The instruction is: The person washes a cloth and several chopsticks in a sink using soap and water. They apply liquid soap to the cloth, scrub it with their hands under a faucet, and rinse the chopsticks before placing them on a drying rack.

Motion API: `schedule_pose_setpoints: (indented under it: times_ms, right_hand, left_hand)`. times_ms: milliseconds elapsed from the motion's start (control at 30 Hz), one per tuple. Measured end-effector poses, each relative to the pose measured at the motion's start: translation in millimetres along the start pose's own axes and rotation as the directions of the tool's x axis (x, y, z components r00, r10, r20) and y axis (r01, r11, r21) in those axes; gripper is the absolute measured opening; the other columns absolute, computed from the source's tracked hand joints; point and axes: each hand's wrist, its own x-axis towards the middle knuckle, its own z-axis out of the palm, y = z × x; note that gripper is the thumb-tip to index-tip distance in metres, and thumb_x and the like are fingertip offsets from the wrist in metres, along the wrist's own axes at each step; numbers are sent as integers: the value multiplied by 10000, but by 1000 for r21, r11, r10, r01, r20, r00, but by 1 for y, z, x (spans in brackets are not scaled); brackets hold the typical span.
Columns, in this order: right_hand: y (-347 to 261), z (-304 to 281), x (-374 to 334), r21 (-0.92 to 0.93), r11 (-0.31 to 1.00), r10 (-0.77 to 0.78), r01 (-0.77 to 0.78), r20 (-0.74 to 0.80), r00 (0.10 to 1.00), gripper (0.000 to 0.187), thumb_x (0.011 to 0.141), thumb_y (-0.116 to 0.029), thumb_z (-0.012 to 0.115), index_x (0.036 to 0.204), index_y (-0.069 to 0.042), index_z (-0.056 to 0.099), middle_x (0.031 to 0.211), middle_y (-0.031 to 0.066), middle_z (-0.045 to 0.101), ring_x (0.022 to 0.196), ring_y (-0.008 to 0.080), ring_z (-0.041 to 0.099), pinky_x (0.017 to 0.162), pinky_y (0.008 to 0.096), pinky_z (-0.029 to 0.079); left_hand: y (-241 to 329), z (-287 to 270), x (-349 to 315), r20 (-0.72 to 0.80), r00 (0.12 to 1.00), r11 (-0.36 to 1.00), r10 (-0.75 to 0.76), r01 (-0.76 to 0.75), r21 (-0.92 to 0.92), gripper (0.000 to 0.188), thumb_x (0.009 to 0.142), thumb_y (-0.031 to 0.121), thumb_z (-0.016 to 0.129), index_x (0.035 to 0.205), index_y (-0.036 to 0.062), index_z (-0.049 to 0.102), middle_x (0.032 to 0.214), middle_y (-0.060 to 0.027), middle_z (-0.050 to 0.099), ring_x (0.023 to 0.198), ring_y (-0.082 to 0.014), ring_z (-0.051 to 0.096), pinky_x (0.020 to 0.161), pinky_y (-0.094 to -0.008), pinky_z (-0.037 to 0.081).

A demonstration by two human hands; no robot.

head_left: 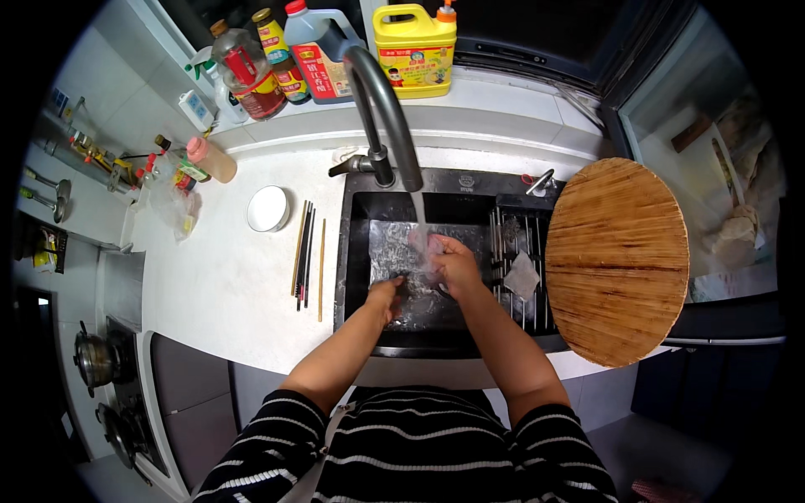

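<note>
Water runs from the dark grey faucet (394,117) into the black sink (356,251). My right hand (457,264) is closed on a pale pink cloth (429,249), which sits right in the stream. Lower and to the left, my left hand (386,299) reaches into the sink beside the splashing water. Its fingertips are partly hidden by a dark patch and the water, so what they touch does not show clearly.
Right of the basin, a drain rack (528,243) bears a grey-white scrubbing pad (521,277). A round wooden board (619,264) stands farther right. Several chopsticks (306,260) and a white bowl (268,209) lie on the left counter. Behind stands a yellow detergent jug (413,50).
</note>
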Motion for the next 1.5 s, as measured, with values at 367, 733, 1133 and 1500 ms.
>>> schedule_pose_setpoints:
  times_ms: [367, 733, 1133, 1500]
  right_hand:
    - [-23, 24, -28, -321, 943, -121, 83, -99, 988, 299, 653, 108, 575, 941, 28, 587, 776, 45, 621, 632, 106, 567, 573, 224, 449]
    - [-4, 17, -42, -931, 259, -542, 256, 79, 836, 204, 625, -90, 719, 722, -31, 549, 762, 75, 621, 658, 202, 586, 596, 299, 462]
    - [2, -8, -40, -822, 493, -304, 285, 144, 942, 203, 720, -135, 704, 791, -40, 540, 724, 43, 587, 648, 127, 541, 593, 274, 434]
    - [-19, 1, -32, -275, 954, -134, 121, -32, 990, 172, 838, -207, 597, 874, -40, 585, 793, -14, 598, 708, 79, 537, 650, 238, 438]
  left_hand:
    - [62, -19, -5, 591, 604, 540, 535, -782, 312, 323, 761, 122, 655, 1068, 33, 604, 750, -64, 633, 744, -162, 597, 735, -267, 464]
    - [56, -22, -26, 448, 212, 73, 868, -949, 308, 222, 847, 133, 567, 1047, 57, 626, 1017, -134, 614, 993, -198, 557, 859, -273, 421]
    - [81, -5, -68, 315, 356, 298, 880, -930, 218, 178, 872, 173, 538, 897, 1, 573, 671, -107, 578, 635, -129, 538, 612, -275, 436]
    - [92, -12, -53, 273, 785, 825, 556, -480, -299, 189, 947, 245, 406, 999, 81, 484, 924, -86, 577, 838, -208, 582, 748, -392, 513]
